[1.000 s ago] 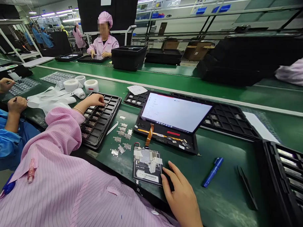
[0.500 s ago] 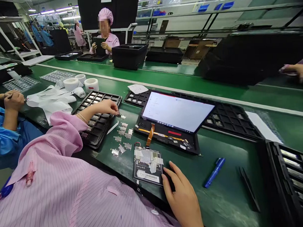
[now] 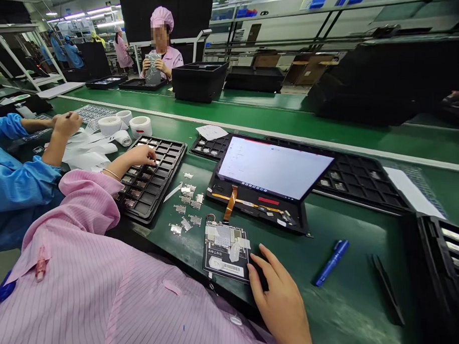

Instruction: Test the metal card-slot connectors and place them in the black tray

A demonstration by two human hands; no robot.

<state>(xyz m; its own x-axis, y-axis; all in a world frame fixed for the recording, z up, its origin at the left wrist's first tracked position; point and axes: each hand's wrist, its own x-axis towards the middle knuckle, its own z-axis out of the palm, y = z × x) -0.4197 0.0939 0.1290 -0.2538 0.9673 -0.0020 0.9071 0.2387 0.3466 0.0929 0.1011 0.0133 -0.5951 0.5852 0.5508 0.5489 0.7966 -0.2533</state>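
Two hands of ours work at the green counter (image 3: 347, 298), and we place everything by the lit tablet (image 3: 274, 168). Left of the tablet, our left hand (image 3: 136, 156) reaches into a black compartmented tray (image 3: 178, 153); its fingers (image 3: 152, 157) press down at one cell, and we cannot tell whether they grasp a part. Just below the tablet, our right hand (image 3: 279, 300) rests with its fingers (image 3: 260, 256) released, beside the edge of a black card carrying a circuit board (image 3: 222, 237). Small metal shields (image 3: 186, 213) lie loose between the tray and the tablet, while an orange ribbon cable (image 3: 230, 202) runs down from the tablet toward the board. Farther left, a co-worker's hand (image 3: 64, 125) rises above paper strips (image 3: 88, 152). We see two risks: a careless sweep of our pink sleeve (image 3: 91, 197) could scatter the loose shields, and dragging the card could strain the ribbon cable.
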